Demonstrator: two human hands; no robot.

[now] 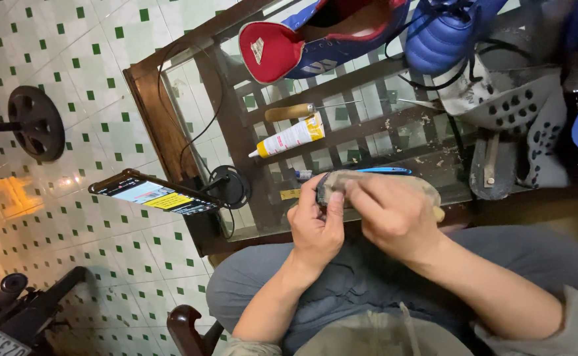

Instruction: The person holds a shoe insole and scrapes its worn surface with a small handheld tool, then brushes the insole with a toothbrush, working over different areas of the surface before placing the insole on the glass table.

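Worn grey-brown shoe sole (394, 183), flat, scuffed, flexible-looking: held above lap, at near edge of glass tabletop with dark wooden slats (249, 132). Left hand (315, 224) grip pinching one end; right hand (394, 214) fingers pressed down on top.

Risk: sole looks limp, could bend or slip out of pinch onto lap. White-yellow glue tube (289, 137), wooden-handled awl (292, 112), blue pen (381, 171) lie near; a knock could roll them across smooth glass.
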